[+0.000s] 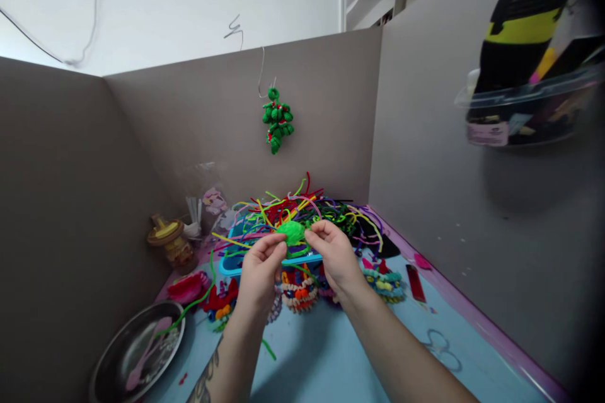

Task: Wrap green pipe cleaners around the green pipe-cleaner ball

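Observation:
A bright green pipe-cleaner piece (292,233), fuzzy and rounded, is held up between my two hands over the front of a blue tray. My left hand (262,263) pinches its left side between thumb and fingers. On the right edge, my right hand (332,253) is closed in a pinch too. Thin green loops show just below the rounded part. Behind it, loose pipe cleaners (331,210) of many colours spill over the blue tray (231,264). Beneath my hands, a beaded pipe-cleaner piece (299,291) in peach and orange lies on the table.
A metal bowl (106,362) with a pink spoon (142,362) stands at left, near a yellow-lidded cup (174,242). Scissors (442,349) and a red strip (415,283) lie at right. A green ornament (276,119) hangs on the grey partition (326,101). A clear bin (529,116) juts from the right wall.

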Demonstrator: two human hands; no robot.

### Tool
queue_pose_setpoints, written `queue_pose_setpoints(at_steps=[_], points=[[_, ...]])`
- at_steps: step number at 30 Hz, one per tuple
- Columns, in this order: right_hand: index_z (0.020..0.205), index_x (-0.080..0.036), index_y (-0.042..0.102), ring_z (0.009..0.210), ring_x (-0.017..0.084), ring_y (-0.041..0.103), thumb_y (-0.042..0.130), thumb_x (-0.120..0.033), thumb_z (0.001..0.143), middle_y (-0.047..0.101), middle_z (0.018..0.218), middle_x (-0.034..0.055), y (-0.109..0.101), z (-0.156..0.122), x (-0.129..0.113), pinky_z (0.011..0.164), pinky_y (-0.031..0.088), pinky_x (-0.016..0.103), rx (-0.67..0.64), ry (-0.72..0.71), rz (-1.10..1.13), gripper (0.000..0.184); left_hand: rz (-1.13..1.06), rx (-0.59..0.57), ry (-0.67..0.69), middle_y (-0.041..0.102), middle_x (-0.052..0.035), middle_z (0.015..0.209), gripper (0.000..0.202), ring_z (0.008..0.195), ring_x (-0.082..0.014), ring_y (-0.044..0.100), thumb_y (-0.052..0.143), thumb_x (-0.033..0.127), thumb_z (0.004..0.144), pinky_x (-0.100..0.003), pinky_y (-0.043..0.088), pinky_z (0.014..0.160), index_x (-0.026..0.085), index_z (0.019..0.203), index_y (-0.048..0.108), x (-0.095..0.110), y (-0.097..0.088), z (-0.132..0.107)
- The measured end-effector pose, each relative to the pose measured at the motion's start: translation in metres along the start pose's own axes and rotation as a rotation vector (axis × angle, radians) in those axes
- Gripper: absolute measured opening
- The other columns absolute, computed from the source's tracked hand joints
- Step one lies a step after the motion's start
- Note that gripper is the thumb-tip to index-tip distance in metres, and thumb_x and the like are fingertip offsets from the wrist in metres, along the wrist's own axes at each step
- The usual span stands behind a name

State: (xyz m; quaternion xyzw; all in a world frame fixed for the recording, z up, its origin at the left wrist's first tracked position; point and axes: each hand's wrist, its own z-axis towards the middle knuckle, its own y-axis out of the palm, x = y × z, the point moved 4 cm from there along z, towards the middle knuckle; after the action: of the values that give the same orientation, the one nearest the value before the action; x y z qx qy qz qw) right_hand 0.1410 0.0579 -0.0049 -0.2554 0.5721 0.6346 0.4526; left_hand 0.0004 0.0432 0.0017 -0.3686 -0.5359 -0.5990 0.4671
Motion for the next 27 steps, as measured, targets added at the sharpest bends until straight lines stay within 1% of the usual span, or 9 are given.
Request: queue_pose_setpoints(at_steps=[4,7,9,13,16,18,21,25,27], points=[[0.070,-0.020,0.054,0.058,0.010,0.047,0.074,-0.026,0.060,0.053,0.062,-0.0063,0.000,0.000,0.001,0.058,0.037,0.022,0.015,-0.017,0.018,0.024,-0.026,-0.029,0.022,0.042,0.0106,0.048,0.027,0.036,-0.0007,0.034,0.075,0.029,0.067,-0.012,0.023,0.037,0.017,0.082,0.057,0.000,0.002,0.000],[0.071,-0.020,0.053,0.058,0.009,0.047,0.073,-0.023,0.061,0.052,0.061,-0.0072,0.001,-0.001,0.002,0.057,0.037,0.021,0.033,-0.047,0.030,0.023,-0.030,-0.042,0.004,0.045,0.0112,0.050,0.031,0.036,-0.0014,0.038,0.077,0.028,0.066,-0.012,0.025,0.037,0.019,0.082,0.052,-0.001,0.004,-0.002],[0.071,-0.020,0.055,0.060,0.010,0.049,0.072,-0.022,0.062,0.055,0.063,-0.0062,0.001,-0.002,0.003,0.059,0.039,0.022,0.046,-0.073,0.012,0.020,-0.025,-0.030,0.004,0.045,0.0115,0.050,0.034,0.035,-0.0013,0.037,0.078,0.027,0.064,-0.012,0.024,0.036,0.019,0.081,0.050,-0.001,0.005,-0.004],[0.076,-0.020,0.063,0.068,0.014,0.056,0.067,-0.025,0.069,0.063,0.071,-0.0014,0.000,-0.005,0.003,0.066,0.044,0.027,0.062,-0.137,-0.130,0.010,-0.043,0.003,0.014,0.046,0.0114,0.050,0.035,0.035,-0.0004,0.032,0.078,0.027,0.064,-0.011,0.022,0.035,0.019,0.079,0.048,0.000,0.007,-0.006],[0.084,-0.019,0.068,0.078,0.019,0.061,0.062,-0.029,0.077,0.069,0.083,0.0041,-0.001,-0.008,-0.001,0.074,0.047,0.033,0.060,-0.191,-0.312,0.014,-0.076,0.016,0.002,0.047,0.0117,0.049,0.036,0.034,0.0000,0.031,0.079,0.027,0.063,-0.011,0.021,0.034,0.019,0.079,0.048,0.001,0.009,-0.007],[0.087,-0.019,0.070,0.085,0.021,0.062,0.060,-0.029,0.078,0.069,0.089,0.0063,0.000,-0.011,-0.006,0.079,0.047,0.036,0.066,-0.241,-0.420,0.016,-0.109,0.028,0.000,0.045,0.0125,0.047,0.036,0.034,0.0000,0.030,0.079,0.026,0.062,-0.011,0.020,0.034,0.019,0.079,0.048,0.001,0.010,-0.008],[0.087,-0.019,0.069,0.088,0.022,0.062,0.063,-0.025,0.076,0.068,0.091,0.0067,0.002,-0.016,-0.013,0.082,0.047,0.036,0.091,-0.326,-0.529,0.014,-0.145,0.051,0.015,0.045,0.0130,0.047,0.037,0.033,0.0000,0.031,0.080,0.024,0.061,-0.010,0.021,0.034,0.019,0.079,0.048,0.001,0.010,-0.009],[0.085,-0.020,0.068,0.080,0.020,0.062,0.065,-0.021,0.074,0.065,0.088,0.0056,0.003,-0.019,-0.015,0.077,0.049,0.034,0.121,-0.366,-0.540,0.011,-0.136,0.066,0.047,0.045,0.0132,0.047,0.035,0.033,-0.0002,0.031,0.079,0.023,0.062,-0.010,0.021,0.034,0.019,0.078,0.049,0.002,0.010,-0.012],[0.083,-0.021,0.069,0.082,0.020,0.061,0.065,-0.021,0.074,0.065,0.087,0.0051,0.003,-0.019,-0.016,0.078,0.048,0.034,0.137,-0.401,-0.553,0.009,-0.131,0.063,0.054,0.044,0.0133,0.046,0.035,0.033,-0.0003,0.031,0.079,0.023,0.062,-0.010,0.022,0.033,0.019,0.077,0.049,0.003,0.011,-0.012]])
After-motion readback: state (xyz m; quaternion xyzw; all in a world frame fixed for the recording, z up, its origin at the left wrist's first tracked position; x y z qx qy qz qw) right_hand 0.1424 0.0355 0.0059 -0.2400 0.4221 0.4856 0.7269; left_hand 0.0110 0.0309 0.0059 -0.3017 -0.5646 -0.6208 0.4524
